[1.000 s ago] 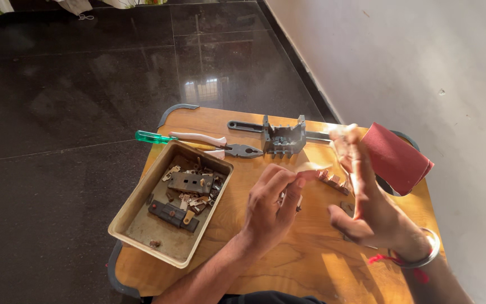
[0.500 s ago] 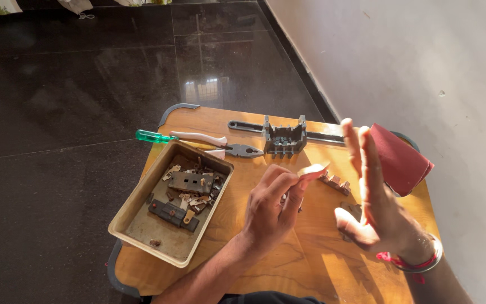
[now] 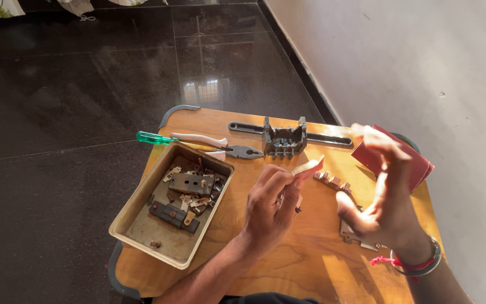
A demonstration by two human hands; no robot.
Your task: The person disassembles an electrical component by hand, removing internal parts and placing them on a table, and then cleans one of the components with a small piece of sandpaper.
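Note:
My left hand point(image 3: 271, 205) is closed on a small flat pale strip point(image 3: 306, 166) that sticks out past my fingertips, above the middle of the small wooden table point(image 3: 288, 264). My right hand point(image 3: 383, 197) hovers to the right with its fingers spread and holds nothing. Beneath and between the hands lie several small metal contact pieces point(image 3: 333, 181) and a flat metal plate point(image 3: 351, 235). A dark red sheet point(image 3: 417, 163) lies behind my right hand.
A shallow beige tray point(image 3: 142, 225) with dark switch parts and metal bits sits at the table's left. Pliers point(image 3: 237, 150) and a green-handled screwdriver point(image 3: 152, 137) lie behind it. A grey plastic bracket point(image 3: 284, 141) lies at the far edge. White wall to the right, dark floor around.
My right hand has opened and drawn back to the right, away from my left hand. My left hand keeps the pale strip and has turned it a little.

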